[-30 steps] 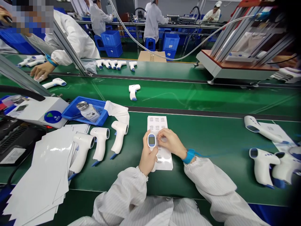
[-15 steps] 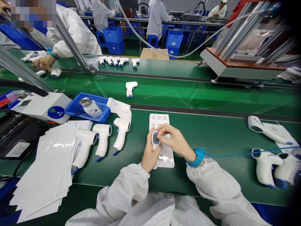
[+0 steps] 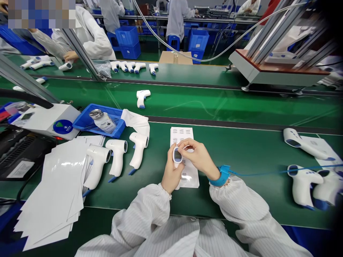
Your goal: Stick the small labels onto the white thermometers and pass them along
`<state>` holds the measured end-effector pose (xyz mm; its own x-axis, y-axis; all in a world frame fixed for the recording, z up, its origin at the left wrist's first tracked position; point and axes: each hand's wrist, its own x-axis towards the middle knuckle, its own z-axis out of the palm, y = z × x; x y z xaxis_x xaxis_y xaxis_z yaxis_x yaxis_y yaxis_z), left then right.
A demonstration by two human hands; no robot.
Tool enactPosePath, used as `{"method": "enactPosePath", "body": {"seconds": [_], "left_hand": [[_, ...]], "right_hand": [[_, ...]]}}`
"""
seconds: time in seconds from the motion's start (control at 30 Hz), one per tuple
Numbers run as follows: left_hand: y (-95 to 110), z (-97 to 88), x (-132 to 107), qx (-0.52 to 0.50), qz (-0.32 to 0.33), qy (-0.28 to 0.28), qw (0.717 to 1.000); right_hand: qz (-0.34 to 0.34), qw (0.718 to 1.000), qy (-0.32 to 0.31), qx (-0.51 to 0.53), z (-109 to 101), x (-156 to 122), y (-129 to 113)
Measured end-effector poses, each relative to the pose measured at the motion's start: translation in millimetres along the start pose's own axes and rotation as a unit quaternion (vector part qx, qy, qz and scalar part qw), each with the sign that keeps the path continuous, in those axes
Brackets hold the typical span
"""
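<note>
Centre frame: left hand (image 3: 173,174) held white thermometer (image 3: 177,161); right hand's (image 3: 197,155) grip was narrow at its screen (image 3: 177,154), anything pinched hidden. A fingertip slip could have smudged it.

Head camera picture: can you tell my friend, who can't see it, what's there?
A person's left hand holds a white gadget, with the right hand at its small screen, above a printed sheet on a green table. Three similar white gadgets lie to the left, near a blue tray. Farther back are people in white coats.
</note>
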<state>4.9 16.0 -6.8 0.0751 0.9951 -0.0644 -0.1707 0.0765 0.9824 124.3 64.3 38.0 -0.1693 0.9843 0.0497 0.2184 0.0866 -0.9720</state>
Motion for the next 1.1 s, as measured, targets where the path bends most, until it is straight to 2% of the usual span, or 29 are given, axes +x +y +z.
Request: {"method": "enactPosePath", "body": {"seconds": [0.5, 0.9, 1.1], "left_hand": [[-1.8, -0.3, 0.1, 0.0, -0.015, 0.007, 1.0], [7.0, -3.1, -3.5, -0.031, -0.02, -0.02, 0.999], [4.6, -3.3, -2.7, -0.029, -0.034, 0.014, 0.999]], "right_hand": [[0.003, 1.0, 0.001, -0.014, 2.0, 1.2, 0.7], [0.001, 1.0, -0.003, -0.016, 2.2, 2.1, 0.6], [0.001, 1.0, -0.004, -0.021, 2.7, 2.8, 0.9]]}}
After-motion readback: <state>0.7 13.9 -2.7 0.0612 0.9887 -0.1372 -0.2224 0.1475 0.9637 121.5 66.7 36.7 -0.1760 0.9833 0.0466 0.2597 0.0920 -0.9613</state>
